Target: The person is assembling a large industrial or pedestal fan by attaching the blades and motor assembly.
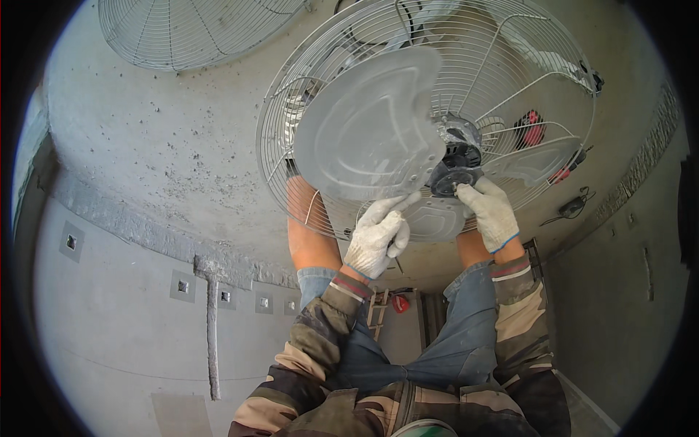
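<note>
A large fan with a round wire guard (266, 156) lies before me, its grey metal blades turned up. The biggest blade (364, 124) fills the left of the guard; a second blade (535, 162) is on the right and a third blade (433, 221) near me. My left hand (377, 237), in a white knit glove, is closed at the big blade's near edge, fingertips against the metal. My right hand (491, 213), gloved too, pinches at the black hub (457, 171) in the middle. A tiny shiny piece shows by its fingertips; what it is, I cannot tell.
Another wire guard (196, 33) lies at the far left. Red-and-black tools (530, 130) show through the fan's right side, and a black object with a cord (573, 207) lies right of it. Behind my legs are a wooden ladder (378, 313) and a red round object (400, 303).
</note>
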A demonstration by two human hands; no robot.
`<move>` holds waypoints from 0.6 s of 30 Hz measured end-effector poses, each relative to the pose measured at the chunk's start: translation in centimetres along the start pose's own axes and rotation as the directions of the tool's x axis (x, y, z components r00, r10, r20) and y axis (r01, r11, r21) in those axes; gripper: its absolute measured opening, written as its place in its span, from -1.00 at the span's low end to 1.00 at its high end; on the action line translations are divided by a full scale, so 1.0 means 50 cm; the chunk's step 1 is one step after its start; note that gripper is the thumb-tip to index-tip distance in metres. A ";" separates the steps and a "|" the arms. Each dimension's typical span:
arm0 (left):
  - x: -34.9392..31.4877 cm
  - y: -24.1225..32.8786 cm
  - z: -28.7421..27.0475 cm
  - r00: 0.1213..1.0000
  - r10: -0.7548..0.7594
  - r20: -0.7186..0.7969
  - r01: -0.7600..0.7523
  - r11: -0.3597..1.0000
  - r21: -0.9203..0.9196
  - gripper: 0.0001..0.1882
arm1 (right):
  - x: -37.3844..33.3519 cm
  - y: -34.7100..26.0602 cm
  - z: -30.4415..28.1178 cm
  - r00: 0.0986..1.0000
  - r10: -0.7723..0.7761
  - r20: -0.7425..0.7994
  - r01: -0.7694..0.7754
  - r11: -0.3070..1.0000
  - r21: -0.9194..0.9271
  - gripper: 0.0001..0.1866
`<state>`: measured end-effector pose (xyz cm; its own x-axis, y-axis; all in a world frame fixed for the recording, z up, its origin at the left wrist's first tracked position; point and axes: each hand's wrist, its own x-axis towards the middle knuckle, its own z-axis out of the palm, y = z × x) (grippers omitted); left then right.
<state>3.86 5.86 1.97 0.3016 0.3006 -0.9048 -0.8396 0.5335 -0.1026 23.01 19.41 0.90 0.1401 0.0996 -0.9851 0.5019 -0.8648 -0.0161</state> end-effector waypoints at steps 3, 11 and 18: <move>0.026 0.022 0.024 1.000 -0.001 0.028 -0.005 0.981 0.194 -0.47 | 0.019 0.038 -0.013 0.991 0.087 0.099 -0.101 0.983 0.150 -0.73; 0.071 0.037 0.047 0.948 0.310 0.068 -0.216 0.472 0.855 -0.65 | 0.014 0.086 0.012 1.000 -0.022 -0.007 0.023 0.974 0.224 -0.85; 0.065 -0.011 0.016 0.997 0.072 -0.037 -0.020 0.663 0.748 -0.63 | 0.003 -0.006 -0.023 0.968 -0.232 0.091 0.247 0.946 -0.212 -0.75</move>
<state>5.66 7.17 -0.56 0.2236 0.3083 -0.9247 -0.2243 0.9395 0.2590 23.89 20.27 0.93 -0.0586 0.2527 -0.9658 0.6897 -0.6891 -0.2221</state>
